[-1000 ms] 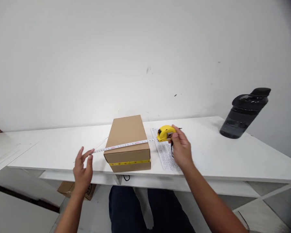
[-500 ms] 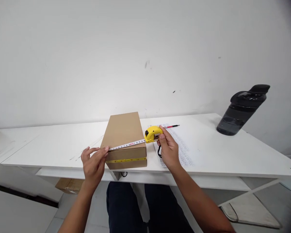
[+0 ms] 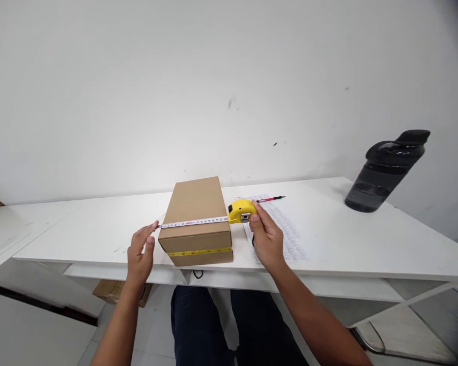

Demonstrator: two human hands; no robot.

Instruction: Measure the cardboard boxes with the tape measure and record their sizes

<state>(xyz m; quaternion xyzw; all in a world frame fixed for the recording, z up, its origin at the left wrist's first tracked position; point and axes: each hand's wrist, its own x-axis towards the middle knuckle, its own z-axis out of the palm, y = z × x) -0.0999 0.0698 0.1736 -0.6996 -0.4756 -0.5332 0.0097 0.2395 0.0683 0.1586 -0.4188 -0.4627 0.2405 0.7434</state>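
Observation:
A brown cardboard box point(image 3: 196, 208) with a yellow strip on its front face stands on the white table point(image 3: 328, 239). A white tape blade point(image 3: 193, 222) lies across the box top from left edge to right edge. My right hand point(image 3: 266, 235) grips the yellow tape measure case point(image 3: 241, 211) at the box's right side. My left hand point(image 3: 141, 251) pinches the blade's end just off the box's left edge, its other fingers stretched out.
A printed sheet point(image 3: 282, 229) lies right of the box with a red pen point(image 3: 270, 199) at its far end. A dark water bottle point(image 3: 385, 173) stands at the right back. A white wall rises behind the table. A cardboard carton point(image 3: 116, 291) sits on the floor underneath.
My left hand drew the blade end from the box's front left corner out past its left edge. The blade now lies level across the box top. The right hand stayed with the case.

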